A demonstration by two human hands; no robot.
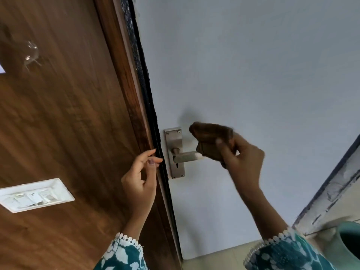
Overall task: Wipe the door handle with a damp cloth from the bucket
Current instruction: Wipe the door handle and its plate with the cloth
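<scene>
At the pale door's steel lever handle, my right hand grips the bunched brown cloth over the lever's free end, my left hand loose and empty by the frame; I should wrap fully and draw toward the backplate.

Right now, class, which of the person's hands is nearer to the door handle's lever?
Right. The right hand holds a brown cloth against the free end of the lever. The left hand is beside the door edge, left of the handle plate, apart from it.
</scene>
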